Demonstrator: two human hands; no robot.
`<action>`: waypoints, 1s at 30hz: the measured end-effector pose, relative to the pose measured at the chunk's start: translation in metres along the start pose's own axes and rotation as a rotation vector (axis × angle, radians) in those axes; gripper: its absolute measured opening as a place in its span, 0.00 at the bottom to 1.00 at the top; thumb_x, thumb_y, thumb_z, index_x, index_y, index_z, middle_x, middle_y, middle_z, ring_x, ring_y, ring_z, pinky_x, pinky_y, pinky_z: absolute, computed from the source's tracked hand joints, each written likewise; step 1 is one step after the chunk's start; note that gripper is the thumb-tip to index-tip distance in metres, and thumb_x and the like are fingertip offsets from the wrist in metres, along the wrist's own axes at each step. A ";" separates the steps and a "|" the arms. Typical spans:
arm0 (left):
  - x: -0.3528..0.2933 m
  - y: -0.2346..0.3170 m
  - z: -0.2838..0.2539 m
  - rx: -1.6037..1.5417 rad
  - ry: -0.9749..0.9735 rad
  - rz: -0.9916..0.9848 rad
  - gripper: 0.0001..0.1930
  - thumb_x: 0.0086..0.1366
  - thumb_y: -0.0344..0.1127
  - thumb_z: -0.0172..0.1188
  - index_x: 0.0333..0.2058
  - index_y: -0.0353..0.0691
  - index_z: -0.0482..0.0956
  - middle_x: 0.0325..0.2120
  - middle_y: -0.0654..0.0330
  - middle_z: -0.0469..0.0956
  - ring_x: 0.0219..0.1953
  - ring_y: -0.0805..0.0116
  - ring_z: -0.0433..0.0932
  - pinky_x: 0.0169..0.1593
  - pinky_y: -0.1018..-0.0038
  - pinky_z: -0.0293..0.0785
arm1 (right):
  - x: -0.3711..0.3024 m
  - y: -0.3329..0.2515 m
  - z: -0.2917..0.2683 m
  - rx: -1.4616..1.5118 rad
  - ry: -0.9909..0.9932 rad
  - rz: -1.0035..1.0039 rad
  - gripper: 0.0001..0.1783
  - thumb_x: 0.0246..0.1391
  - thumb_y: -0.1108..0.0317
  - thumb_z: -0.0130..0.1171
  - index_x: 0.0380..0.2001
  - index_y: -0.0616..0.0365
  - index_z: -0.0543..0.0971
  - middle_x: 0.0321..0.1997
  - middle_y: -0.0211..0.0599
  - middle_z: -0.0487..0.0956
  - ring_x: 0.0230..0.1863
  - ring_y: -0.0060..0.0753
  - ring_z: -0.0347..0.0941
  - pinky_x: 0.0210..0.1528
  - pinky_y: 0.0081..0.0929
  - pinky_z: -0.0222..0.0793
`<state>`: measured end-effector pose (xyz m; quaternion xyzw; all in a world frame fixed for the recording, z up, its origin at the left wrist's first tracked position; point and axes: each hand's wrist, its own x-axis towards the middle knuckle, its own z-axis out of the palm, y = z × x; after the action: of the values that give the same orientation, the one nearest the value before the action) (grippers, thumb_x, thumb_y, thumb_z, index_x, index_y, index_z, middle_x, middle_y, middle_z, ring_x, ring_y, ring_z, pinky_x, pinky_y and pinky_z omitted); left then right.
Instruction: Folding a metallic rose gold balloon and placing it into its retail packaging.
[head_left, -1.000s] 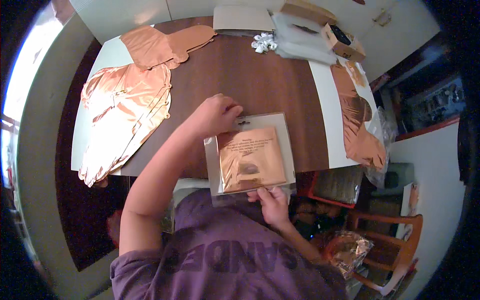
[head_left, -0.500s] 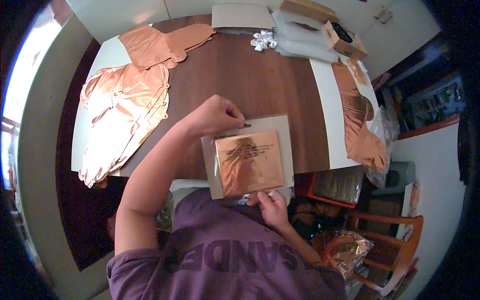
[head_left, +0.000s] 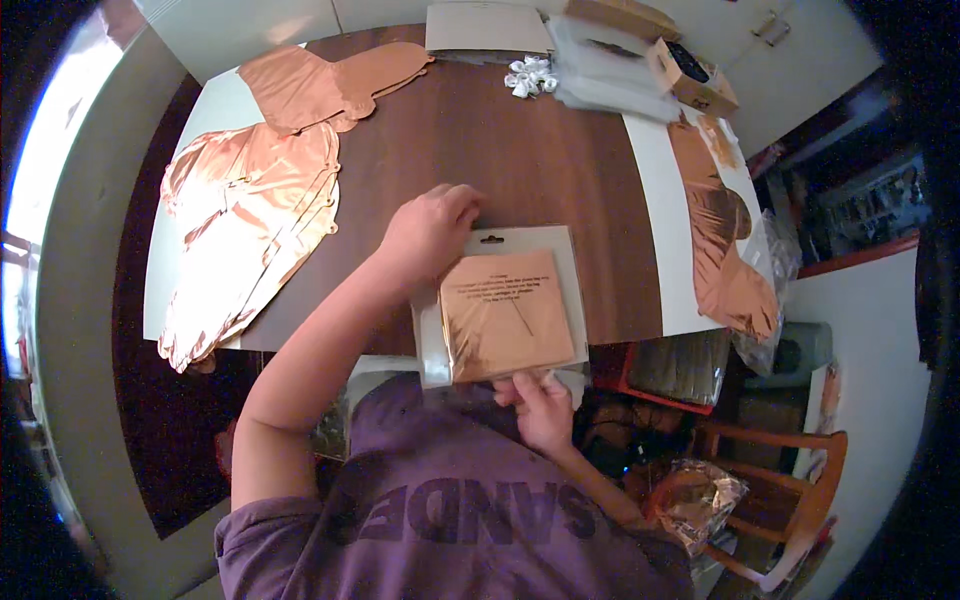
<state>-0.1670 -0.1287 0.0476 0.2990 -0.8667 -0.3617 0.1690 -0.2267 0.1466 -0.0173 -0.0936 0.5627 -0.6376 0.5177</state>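
A clear plastic packet (head_left: 430,340) with a white backing and a hang hole at its top stands tilted over the table's near edge. Inside it shows a folded rose-gold foil balloon (head_left: 510,320) with dark print on it. My right hand (head_left: 543,412) is closed on the packet's lower edge, thumb in front. At the packet's upper left corner is my left hand (head_left: 432,228), its fingers curled in. What those fingers hold, if anything, is hidden.
Flat rose-gold foil balloons (head_left: 255,200) lie stacked on the left of the brown table (head_left: 520,150). Another foil balloon (head_left: 715,240) lies at the right. White ribbon rolls (head_left: 530,77), clear plastic bags (head_left: 610,75) and a cardboard box (head_left: 700,85) sit at the back. A wooden chair (head_left: 780,490) stands lower right.
My left hand has left the hang hole and moved left to the packet's upper left corner. The packet has tilted slightly, and the print on the foil shows more clearly. My right hand still grips the bottom edge.
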 end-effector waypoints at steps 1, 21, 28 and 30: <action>-0.004 0.005 -0.001 0.233 0.031 -0.019 0.15 0.60 0.37 0.58 0.44 0.37 0.78 0.41 0.49 0.79 0.44 0.51 0.78 0.50 0.58 0.72 | 0.001 -0.005 0.005 0.009 0.008 0.025 0.13 0.62 0.64 0.54 0.37 0.66 0.78 0.37 0.41 0.83 0.33 0.30 0.79 0.40 0.27 0.75; -0.127 0.025 0.017 0.447 -0.132 0.337 0.39 0.58 0.52 0.61 0.64 0.42 0.59 0.65 0.47 0.55 0.67 0.41 0.54 0.65 0.44 0.51 | 0.002 -0.014 0.020 0.050 0.056 0.031 0.11 0.63 0.65 0.54 0.37 0.65 0.75 0.32 0.45 0.81 0.31 0.32 0.78 0.35 0.28 0.76; -0.133 0.015 0.027 0.550 -0.076 0.374 0.38 0.55 0.45 0.64 0.63 0.41 0.62 0.63 0.48 0.60 0.65 0.44 0.58 0.65 0.47 0.53 | 0.009 -0.006 0.021 0.114 -0.040 0.030 0.15 0.65 0.62 0.50 0.43 0.66 0.74 0.37 0.45 0.82 0.33 0.34 0.79 0.39 0.30 0.75; -0.133 0.013 0.029 0.539 -0.053 0.391 0.36 0.55 0.43 0.63 0.62 0.41 0.63 0.63 0.49 0.61 0.65 0.44 0.59 0.65 0.48 0.54 | 0.008 -0.007 0.023 0.173 -0.060 0.046 0.16 0.66 0.62 0.49 0.44 0.67 0.74 0.39 0.45 0.81 0.34 0.35 0.79 0.40 0.30 0.75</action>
<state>-0.0847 -0.0212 0.0270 0.1514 -0.9763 -0.0878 0.1271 -0.2183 0.1248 -0.0069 -0.0547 0.4920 -0.6686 0.5549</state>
